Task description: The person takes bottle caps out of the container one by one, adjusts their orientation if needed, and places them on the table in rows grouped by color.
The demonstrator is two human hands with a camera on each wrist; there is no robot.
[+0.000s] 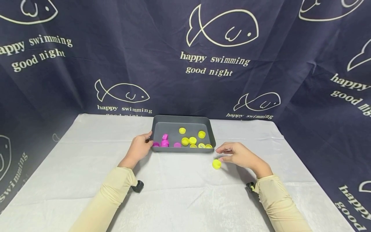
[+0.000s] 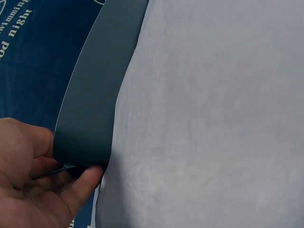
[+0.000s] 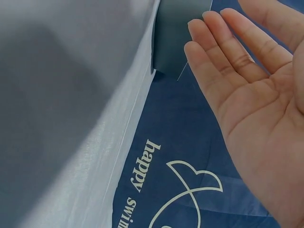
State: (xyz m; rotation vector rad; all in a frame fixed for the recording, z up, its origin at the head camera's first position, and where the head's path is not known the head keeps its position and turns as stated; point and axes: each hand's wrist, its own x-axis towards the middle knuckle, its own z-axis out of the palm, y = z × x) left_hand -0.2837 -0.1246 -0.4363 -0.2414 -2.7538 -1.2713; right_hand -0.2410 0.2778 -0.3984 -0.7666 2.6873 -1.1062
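Observation:
A dark grey rectangular tray (image 1: 182, 149) sits toward the back of the white cloth. My left hand (image 1: 139, 149) grips its left side; in the left wrist view the fingers and thumb (image 2: 85, 187) are at the tray's corner. Several yellow caps (image 1: 192, 140) lie in the middle and right of the tray, and several magenta caps (image 1: 165, 143) at its front left. My right hand (image 1: 242, 155), fingers extended, is just right of the tray's front corner. Below its thumb is a single yellow cap (image 1: 216, 164), outside the tray. The right palm (image 3: 266, 109) shows bare in the right wrist view.
White cloth (image 1: 185, 199) covers the table. A dark blue curtain (image 1: 168, 64) printed with fish and lettering hangs behind the tray and along both sides. Small black devices (image 1: 138, 186) are worn at both wrists.

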